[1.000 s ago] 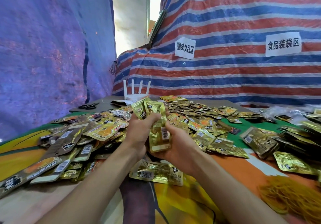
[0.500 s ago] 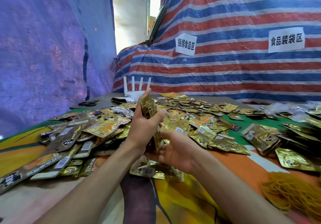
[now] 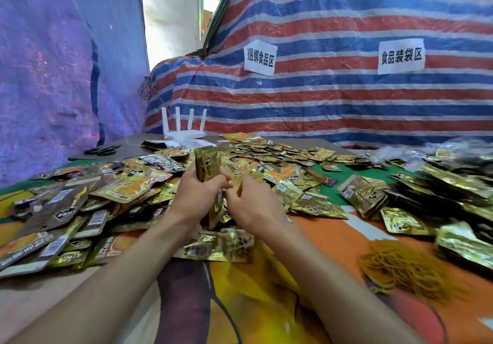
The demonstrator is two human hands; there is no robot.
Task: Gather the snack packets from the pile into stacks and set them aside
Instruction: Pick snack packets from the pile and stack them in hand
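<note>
My left hand (image 3: 198,193) holds a stack (image 3: 208,166) of packets, with fingers and thumb curled round its lower half. The stack stands upright, its long axis from 12 to 6 o'clock and its top end free above the fist. My right hand (image 3: 253,206) is just beside it, at 4 o'clock from the stack, with fingers curled in toward the stack's lower end. I cannot tell if they pinch the foil or only touch it. The pile (image 3: 128,186) lies around the hands from 9 o'clock over 12 to 2 o'clock, with most packets flat and pointing every way. One loose packet (image 3: 213,247) lies flat at 6 o'clock, just under my wrists, its long axis from 9 to 3 o'clock. The right hand is nearer to it and looks the freer one, so I judge it should feed the next packet. That packet must be turned a quarter to match the upright stack. Finished bundles (image 3: 362,197) rest at 3 o'clock, well apart, on the cloth (image 3: 333,237). The bands (image 3: 400,269) lie at 4 o'clock, also on the right hand's side.
</note>
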